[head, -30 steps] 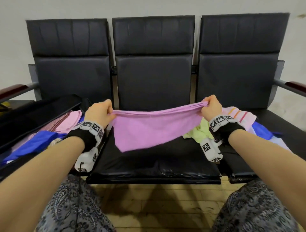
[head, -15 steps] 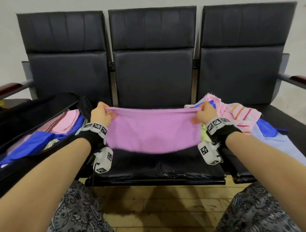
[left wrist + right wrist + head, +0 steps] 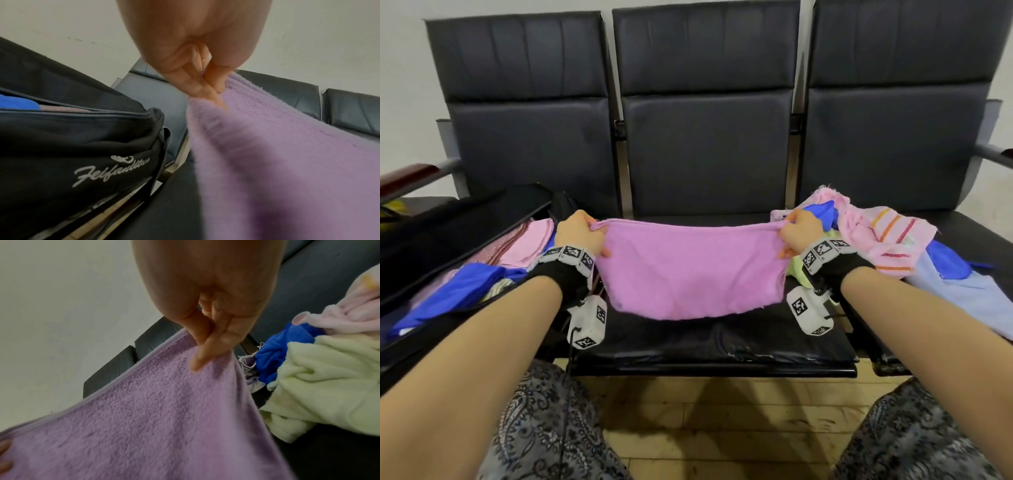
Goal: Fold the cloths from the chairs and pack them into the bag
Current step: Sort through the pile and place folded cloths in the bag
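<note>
- Left hand and right hand each pinch a top corner of the purple terry cloth.
- Its long axis runs left to right; the open black bag lies nearer the left hand.

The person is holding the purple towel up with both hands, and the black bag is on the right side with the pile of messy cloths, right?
Not quite. Both the left hand and right hand do hold the purple towel, but the black bag is on the left side, as the head view shows. The pile of messy cloths is on the right.
</note>
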The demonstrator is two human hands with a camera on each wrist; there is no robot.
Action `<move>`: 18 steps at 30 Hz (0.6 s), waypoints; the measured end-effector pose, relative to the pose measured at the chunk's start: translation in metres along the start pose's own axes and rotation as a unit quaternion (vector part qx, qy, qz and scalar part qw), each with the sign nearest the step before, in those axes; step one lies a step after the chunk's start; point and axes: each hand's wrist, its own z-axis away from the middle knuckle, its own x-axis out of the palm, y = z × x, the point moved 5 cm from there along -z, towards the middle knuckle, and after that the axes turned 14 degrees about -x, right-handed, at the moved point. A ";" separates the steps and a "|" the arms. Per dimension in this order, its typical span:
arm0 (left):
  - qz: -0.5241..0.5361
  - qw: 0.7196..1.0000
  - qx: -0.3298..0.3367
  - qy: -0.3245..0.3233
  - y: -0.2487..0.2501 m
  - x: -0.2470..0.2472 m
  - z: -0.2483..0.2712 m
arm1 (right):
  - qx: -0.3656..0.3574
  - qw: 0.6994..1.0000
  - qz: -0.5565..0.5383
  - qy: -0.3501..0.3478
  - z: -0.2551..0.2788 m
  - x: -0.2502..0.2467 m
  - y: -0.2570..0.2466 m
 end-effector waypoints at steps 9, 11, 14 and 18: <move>0.064 0.996 0.047 0.045 0.005 0.000 0.031 | -0.108 0.993 -0.011 0.041 0.013 -0.005 0.009; 0.020 0.999 0.032 0.022 -0.011 0.011 0.033 | -0.095 0.995 -0.003 0.022 0.023 -0.001 0.023; -0.062 0.995 -0.031 -0.070 -0.046 0.038 0.041 | -0.032 0.998 0.008 -0.047 0.044 0.020 0.062; -0.064 0.975 -0.117 -0.179 -0.086 0.073 0.046 | 0.095 0.983 -0.080 -0.138 0.077 0.046 0.105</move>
